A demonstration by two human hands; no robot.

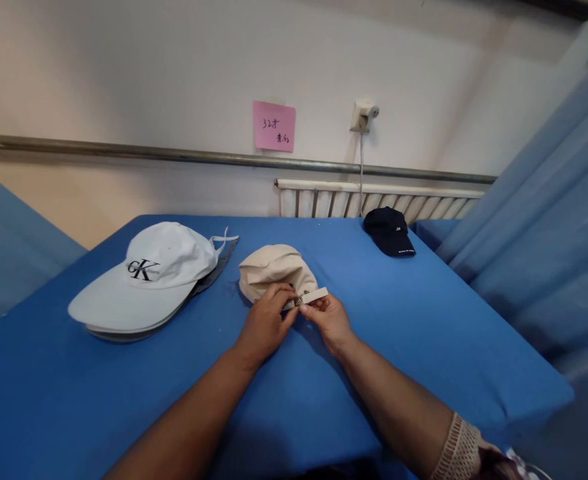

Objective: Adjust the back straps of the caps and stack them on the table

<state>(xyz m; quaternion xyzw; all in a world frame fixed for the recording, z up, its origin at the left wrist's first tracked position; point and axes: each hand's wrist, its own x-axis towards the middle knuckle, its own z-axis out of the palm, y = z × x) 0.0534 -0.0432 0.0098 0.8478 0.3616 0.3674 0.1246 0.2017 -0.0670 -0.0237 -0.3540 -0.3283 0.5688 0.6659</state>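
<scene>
A beige cap (274, 262) lies in the middle of the blue-covered table, its back strap turned toward me. My left hand (270, 315) pinches the near edge of the cap at the left end of the strap. With thumb and fingers, my right hand (330, 320) grips the pale strap (315, 295), whose free end sticks out to the right. Between my fingertips sits a small metal buckle (298, 301). The two hands nearly touch, and my fingers partly cover the buckle and strap.
White caps (167, 257) with a CK mark are stacked over a grey one at left. A dark navy cap (389, 230) rests at the far right of the blue table (424, 347). Blue curtains (549, 200) hang alongside; a pink note (274, 127) is on the wall.
</scene>
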